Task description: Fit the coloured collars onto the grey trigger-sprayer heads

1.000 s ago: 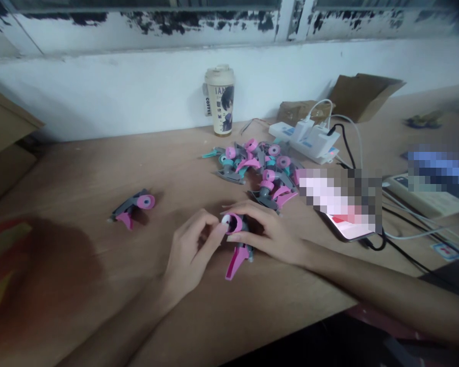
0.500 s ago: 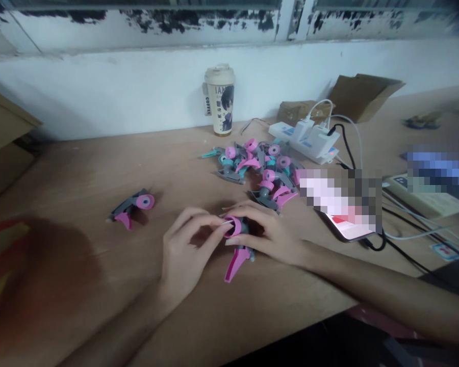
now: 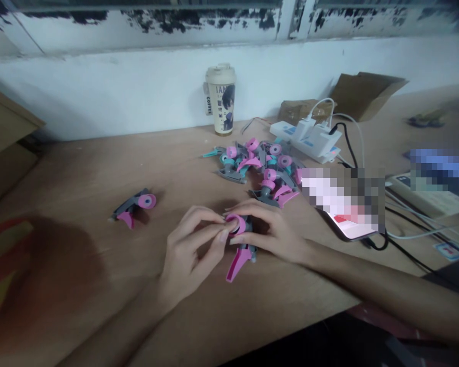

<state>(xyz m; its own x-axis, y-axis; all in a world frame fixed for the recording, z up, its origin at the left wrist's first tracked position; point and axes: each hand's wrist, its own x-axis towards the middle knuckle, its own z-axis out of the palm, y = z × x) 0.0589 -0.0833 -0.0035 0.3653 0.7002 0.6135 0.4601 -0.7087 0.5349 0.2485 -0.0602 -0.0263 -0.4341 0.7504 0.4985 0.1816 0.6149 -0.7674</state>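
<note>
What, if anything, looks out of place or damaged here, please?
Dark, ragged patches mar the white frame above the wall, suggesting peeling paint. On the table, one trigger spray head lies alone, apart from the jumbled pile, perhaps deliberately.

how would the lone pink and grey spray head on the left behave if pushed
The spray head would probably skid or pivot rather than roll far, given its jutting pink trigger. Its smooth, moulded-looking parts suggest stiff plastic, likely light and a bit slippery.
</note>
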